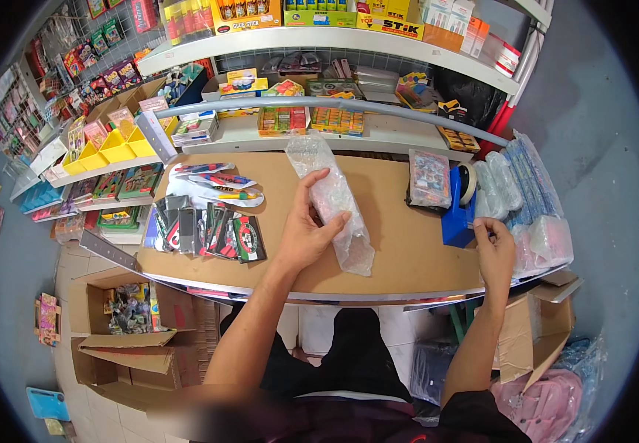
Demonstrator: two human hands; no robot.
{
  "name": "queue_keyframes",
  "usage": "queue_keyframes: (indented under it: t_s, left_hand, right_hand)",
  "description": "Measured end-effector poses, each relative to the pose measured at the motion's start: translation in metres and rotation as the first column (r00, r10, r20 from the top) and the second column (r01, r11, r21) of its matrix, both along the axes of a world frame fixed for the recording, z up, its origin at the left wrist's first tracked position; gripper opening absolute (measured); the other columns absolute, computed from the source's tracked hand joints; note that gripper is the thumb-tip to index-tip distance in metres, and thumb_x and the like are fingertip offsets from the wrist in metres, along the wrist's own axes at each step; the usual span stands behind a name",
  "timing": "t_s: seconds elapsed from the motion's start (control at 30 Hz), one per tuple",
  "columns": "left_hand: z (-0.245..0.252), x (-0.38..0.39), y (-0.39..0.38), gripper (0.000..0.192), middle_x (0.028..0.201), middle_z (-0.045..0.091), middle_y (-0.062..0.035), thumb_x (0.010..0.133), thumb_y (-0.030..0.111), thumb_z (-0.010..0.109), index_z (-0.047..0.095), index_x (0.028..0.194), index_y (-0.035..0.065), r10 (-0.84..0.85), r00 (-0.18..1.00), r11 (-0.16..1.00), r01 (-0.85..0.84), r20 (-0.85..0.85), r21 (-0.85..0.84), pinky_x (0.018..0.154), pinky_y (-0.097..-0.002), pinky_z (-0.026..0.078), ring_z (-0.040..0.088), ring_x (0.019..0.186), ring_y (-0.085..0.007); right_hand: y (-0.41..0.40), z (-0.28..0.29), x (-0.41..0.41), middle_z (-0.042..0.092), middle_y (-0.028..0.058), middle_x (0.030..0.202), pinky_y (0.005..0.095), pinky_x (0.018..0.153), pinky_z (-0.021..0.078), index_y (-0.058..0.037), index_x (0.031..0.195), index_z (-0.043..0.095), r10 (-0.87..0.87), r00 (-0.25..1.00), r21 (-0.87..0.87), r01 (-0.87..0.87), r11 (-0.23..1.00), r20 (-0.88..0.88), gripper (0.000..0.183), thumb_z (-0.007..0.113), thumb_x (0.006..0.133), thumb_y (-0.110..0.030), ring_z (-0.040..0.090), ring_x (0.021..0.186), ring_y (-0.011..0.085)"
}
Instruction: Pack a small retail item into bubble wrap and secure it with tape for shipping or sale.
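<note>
My left hand [314,221] holds a long bundle in clear bubble wrap [355,246], thumb across its near side and fingers around the left. The bundle stands slightly tilted over the brown tabletop [397,243]; pinkish contents show faintly through the wrap. To the right, my right hand [495,249] is at the front end of a blue tape dispenser [456,221]. Its thumb and index finger pinch together at the cutting end, on what looks like the end of the tape; the strip itself is hard to see. A roll of tape [467,185] sits in the dispenser.
Packaged pens [225,180] and several dark plastic-sleeved items [214,232] lie at left. Beside the dispenser are a wrapped pack [430,177] and bubble-wrapped bundles [502,183]. A grey pipe [297,102] crosses behind the table. Cardboard boxes [131,360] stand on the floor.
</note>
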State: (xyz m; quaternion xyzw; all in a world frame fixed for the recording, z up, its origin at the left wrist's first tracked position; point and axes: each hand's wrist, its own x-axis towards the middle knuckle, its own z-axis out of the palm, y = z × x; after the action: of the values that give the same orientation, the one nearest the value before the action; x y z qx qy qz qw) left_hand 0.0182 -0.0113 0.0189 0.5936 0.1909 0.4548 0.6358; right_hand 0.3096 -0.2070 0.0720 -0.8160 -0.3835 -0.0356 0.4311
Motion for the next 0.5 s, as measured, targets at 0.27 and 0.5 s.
queue_keyframes:
  t_s: [0.27,0.5]
  left_hand:
    - [-0.005,0.000,0.000,0.079,0.127,0.060,-0.0101,0.090,-0.002,0.073,0.032,0.156,0.0159,-0.008,1.000,0.999,0.008,0.010,0.036,0.093,-0.0355,0.056,0.065,0.110,-0.0179]
    - [-0.005,0.001,0.003,0.079,0.125,0.060,-0.0099,0.090,-0.001,0.074,0.032,0.155,0.0161,-0.016,1.000,0.998,0.015,0.017,0.060,0.093,-0.0356,0.056,0.064,0.109,-0.0180]
  right_hand:
    - [0.013,-0.013,0.018,0.069,0.0054,0.081,0.0293,0.054,0.0458,0.0045,0.098,0.073,0.068,0.977,0.024,-0.064,0.998,-0.203,0.028,0.073,0.096,-0.023,0.058,0.059,0.0109]
    - [0.012,-0.004,0.007,0.064,-0.0011,0.077,0.0200,0.053,0.0406,0.0015,0.104,0.073,0.143,0.828,0.218,-0.026,0.976,-0.542,0.020,0.075,0.094,-0.016,0.048,0.056,0.0038]
